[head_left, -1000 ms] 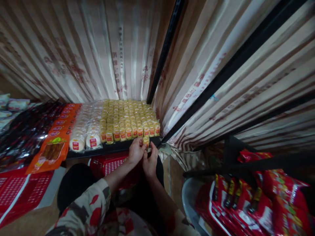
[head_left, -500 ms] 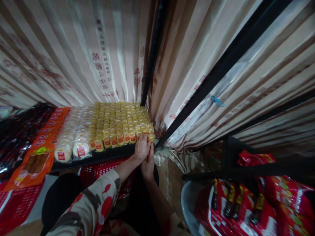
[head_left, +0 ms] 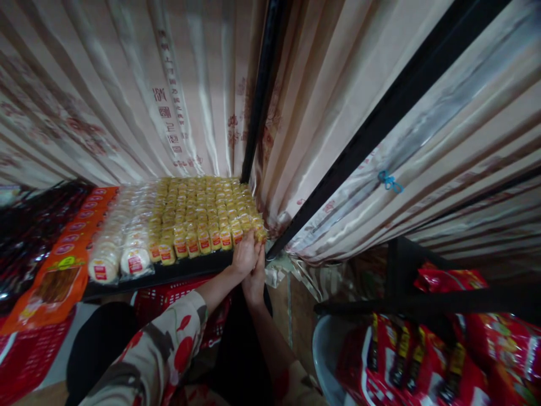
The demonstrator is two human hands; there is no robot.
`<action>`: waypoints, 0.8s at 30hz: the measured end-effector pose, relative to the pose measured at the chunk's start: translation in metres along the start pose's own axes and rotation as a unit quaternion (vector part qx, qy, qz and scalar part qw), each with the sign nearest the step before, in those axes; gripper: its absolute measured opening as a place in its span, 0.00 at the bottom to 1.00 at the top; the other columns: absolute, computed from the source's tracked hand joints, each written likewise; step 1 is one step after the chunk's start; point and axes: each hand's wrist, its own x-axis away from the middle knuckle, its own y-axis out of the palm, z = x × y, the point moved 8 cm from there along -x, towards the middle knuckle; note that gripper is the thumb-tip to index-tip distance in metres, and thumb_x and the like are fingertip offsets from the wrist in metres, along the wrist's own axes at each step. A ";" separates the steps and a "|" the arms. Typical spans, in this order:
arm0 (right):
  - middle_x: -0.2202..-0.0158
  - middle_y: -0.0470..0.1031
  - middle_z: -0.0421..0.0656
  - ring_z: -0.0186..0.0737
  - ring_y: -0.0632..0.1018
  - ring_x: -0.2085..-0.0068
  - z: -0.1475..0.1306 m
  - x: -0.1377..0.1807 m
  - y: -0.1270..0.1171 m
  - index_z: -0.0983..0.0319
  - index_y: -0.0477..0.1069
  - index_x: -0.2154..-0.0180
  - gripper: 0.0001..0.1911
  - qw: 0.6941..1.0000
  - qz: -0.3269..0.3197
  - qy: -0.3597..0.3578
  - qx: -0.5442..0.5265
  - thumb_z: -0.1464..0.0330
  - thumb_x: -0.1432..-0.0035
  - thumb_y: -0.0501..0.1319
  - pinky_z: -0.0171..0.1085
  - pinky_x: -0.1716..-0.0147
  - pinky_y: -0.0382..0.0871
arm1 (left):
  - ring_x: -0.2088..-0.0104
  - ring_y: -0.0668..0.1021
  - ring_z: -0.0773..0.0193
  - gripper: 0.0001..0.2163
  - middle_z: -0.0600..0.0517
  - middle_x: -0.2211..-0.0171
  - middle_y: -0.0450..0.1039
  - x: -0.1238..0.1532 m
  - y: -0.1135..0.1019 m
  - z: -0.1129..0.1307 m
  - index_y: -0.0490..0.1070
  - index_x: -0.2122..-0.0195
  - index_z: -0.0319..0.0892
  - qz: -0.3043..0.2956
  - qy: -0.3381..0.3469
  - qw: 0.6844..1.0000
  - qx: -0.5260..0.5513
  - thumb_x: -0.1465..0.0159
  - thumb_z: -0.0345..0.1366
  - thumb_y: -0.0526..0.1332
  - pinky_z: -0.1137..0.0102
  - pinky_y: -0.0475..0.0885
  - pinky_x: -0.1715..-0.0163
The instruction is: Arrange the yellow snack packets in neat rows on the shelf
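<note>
Rows of yellow snack packs [head_left: 198, 211] in clear wrapping, with red labels on the front ones, stand close together on a low black shelf [head_left: 177, 274]. At their front right corner my left hand [head_left: 245, 255] and my right hand [head_left: 255, 283] are pressed close together. The fingers of both are curled about a yellow snack pack [head_left: 260, 234] at the end of the row, whose lower part they hide. Left of the yellow rows lie two rows of round white packaged cakes [head_left: 136, 261], also with red labels.
An orange snack bag [head_left: 63, 276] and dark shiny packs [head_left: 29, 237] lie farther left. Red baskets [head_left: 169, 293] sit below the shelf. Curtains [head_left: 186, 84] and a black post [head_left: 260, 90] stand behind. A grey tub [head_left: 323, 344] with red bags [head_left: 426, 361] is at right.
The view has shifted slightly, so the right-hand bags and blue tie sit farther right and lower. Both hands stay at the same corner of the yellow packs, hardly moved.
</note>
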 end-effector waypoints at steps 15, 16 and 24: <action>0.36 0.49 0.51 0.48 0.48 0.35 0.004 -0.002 0.004 0.65 0.47 0.37 0.33 0.999 0.013 -0.004 0.041 0.68 0.44 0.49 0.55 0.39 0.46 | 0.61 0.75 0.62 0.09 0.48 0.63 0.74 0.004 0.004 -0.009 0.72 0.63 0.40 0.000 0.053 0.999 0.012 0.37 0.30 0.52 0.67 0.70 0.55; 0.35 0.49 0.52 0.48 0.47 0.34 0.003 -0.001 0.004 0.65 0.46 0.37 0.34 0.999 0.014 -0.005 0.045 0.67 0.45 0.50 0.55 0.39 0.46 | 0.61 0.75 0.62 0.09 0.48 0.64 0.74 0.005 0.003 -0.009 0.72 0.63 0.40 0.001 0.054 0.998 0.010 0.37 0.31 0.52 0.67 0.70 0.55; 0.35 0.48 0.51 0.49 0.47 0.34 0.001 0.002 0.009 0.62 0.44 0.36 0.35 0.995 0.011 -0.033 0.095 0.70 0.46 0.49 0.57 0.41 0.50 | 0.59 0.75 0.64 0.13 0.48 0.61 0.75 0.011 0.000 -0.009 0.73 0.59 0.41 -0.024 0.080 0.996 0.019 0.37 0.28 0.51 0.68 0.70 0.53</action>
